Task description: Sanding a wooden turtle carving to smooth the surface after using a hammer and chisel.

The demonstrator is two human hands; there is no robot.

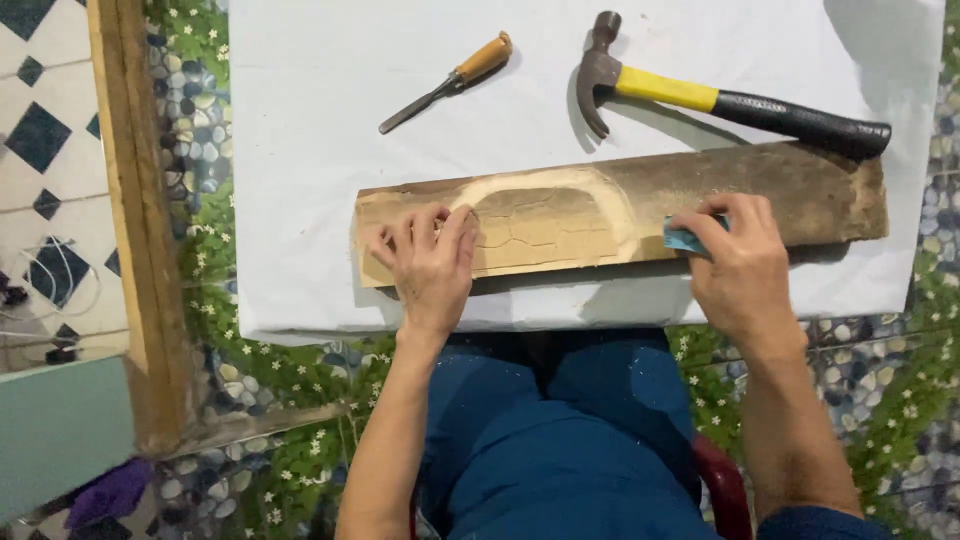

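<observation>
A long wooden plank (780, 195) lies across a white sheet (320, 150). Its left part is pale, with a shallow carved hollow (545, 220) and pencil lines. My left hand (430, 265) presses flat on the plank's left end, fingers spread. My right hand (740, 265) rests at the plank's near edge, right of the hollow, and pinches a small blue piece of sandpaper (685, 238) against the wood.
A chisel (450, 80) with a wooden handle and a claw hammer (720, 100) with a yellow and black handle lie on the sheet behind the plank. A wooden frame (140, 220) stands at the left. My blue-clad legs (550, 440) are below, over a pebble-patterned floor.
</observation>
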